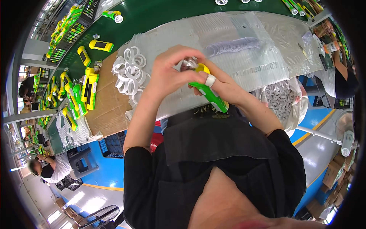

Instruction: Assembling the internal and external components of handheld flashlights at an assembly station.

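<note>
A green and yellow flashlight body (209,94) is tilted in front of my chest, its yellow-rimmed end up and to the left. Around it my right hand (225,84) is closed. My left hand (169,70) pinches a shiny silver reflector (188,64) at that upper end; whether the two parts touch I cannot tell. A white band (210,79) sits on a digit of my right hand. Loose white plastic rings (132,73) lie in a pile left of my hands. Beyond them stretches an overlapping row of clear round discs (233,45).
Several flashlight bodies (90,89) lie on cardboard (110,110) at the left. A black crate (76,30) of flashlights stands at the far left. A bag of white rings (282,99) hangs at the table's right edge. Other people sit at both sides; a fan (345,131) stands right.
</note>
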The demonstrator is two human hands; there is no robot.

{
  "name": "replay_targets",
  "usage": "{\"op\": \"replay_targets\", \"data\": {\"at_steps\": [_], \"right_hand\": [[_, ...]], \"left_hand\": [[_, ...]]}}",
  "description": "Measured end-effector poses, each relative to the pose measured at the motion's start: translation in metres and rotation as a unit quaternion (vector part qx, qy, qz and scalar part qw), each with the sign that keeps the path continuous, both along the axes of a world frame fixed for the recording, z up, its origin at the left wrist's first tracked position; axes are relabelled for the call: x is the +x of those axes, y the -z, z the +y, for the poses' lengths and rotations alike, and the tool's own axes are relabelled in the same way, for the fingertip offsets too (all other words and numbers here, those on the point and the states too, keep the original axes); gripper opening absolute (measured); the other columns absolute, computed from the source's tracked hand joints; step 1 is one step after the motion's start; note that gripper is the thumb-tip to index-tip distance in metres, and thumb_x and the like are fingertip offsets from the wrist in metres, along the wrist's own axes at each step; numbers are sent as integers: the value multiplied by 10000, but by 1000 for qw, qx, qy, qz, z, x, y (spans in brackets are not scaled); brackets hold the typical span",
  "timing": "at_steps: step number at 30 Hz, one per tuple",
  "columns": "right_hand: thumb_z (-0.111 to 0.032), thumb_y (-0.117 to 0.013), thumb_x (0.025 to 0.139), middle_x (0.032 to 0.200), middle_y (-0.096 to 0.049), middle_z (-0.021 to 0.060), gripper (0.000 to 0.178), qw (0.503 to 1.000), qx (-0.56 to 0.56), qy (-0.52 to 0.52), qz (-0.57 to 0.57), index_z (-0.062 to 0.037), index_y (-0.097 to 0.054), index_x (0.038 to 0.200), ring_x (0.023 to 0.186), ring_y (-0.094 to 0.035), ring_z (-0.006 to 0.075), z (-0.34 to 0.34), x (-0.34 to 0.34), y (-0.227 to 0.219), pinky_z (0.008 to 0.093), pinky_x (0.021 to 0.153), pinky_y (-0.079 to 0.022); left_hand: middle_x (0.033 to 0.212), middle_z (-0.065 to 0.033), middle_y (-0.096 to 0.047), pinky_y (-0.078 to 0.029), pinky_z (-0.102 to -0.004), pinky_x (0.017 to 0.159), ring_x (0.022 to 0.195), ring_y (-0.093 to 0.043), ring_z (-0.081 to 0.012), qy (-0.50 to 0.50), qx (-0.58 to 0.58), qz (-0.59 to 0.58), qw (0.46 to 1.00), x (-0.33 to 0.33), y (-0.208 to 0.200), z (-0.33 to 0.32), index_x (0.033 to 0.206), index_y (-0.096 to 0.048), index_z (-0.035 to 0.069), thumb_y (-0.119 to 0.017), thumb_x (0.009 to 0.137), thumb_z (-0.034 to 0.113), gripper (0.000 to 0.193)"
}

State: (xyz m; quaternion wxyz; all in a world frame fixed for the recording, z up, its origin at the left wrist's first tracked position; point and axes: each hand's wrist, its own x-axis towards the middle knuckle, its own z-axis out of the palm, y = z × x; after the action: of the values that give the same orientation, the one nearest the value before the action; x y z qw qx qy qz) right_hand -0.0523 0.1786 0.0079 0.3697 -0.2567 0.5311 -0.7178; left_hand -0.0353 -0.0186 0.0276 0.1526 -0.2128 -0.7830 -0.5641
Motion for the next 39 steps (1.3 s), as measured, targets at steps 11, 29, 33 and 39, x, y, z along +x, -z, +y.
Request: {"op": "replay_targets", "data": {"at_steps": [11, 29, 33, 39], "right_hand": [[-453, -514, 985, 911, -600, 90, 483, 990, -12, 111, -81, -77, -461, 1284, 740, -606, 166, 19, 7, 2, 274, 622, -474], [-425, -445, 1019, 884, -597, 120, 473, 978, -29, 200, -49, -42, -463, 1296, 678, -554, 162, 43, -7, 20, 293, 618, -454], [-430, -448, 1017, 878, -597, 118, 476, 979, -29, 199, -42, -41, -467, 1291, 679, -555, 159, 41, -8, 19, 292, 618, -454], [-430, -450, 1017, 868, -598, 118, 472, 977, -20, 206, -43, -41, -474, 1283, 676, -554, 158, 42, -7, 20, 293, 613, -452]], "left_hand": [[1172, -71, -656, -386, -398, 977, 1079, -565, -283, 20, -126, 173, 977, -17, 19, 39, 1095, -686, 95, -469, 938, 586, 559], [1137, -129, -631, -447, -429, 908, 1067, -558, -330, -161, -234, 43, 958, -61, 92, 31, 1170, -634, 35, -750, 776, 298, 488], [1147, -136, -636, -466, -411, 901, 1090, -559, -337, -122, -278, 64, 951, -59, 97, 36, 1188, -618, 27, -768, 758, 285, 524], [1178, -114, -635, -481, -389, 866, 1094, -577, -294, -119, -150, -39, 981, -57, 90, 27, 1186, -645, 67, -783, 753, 258, 493]]}}
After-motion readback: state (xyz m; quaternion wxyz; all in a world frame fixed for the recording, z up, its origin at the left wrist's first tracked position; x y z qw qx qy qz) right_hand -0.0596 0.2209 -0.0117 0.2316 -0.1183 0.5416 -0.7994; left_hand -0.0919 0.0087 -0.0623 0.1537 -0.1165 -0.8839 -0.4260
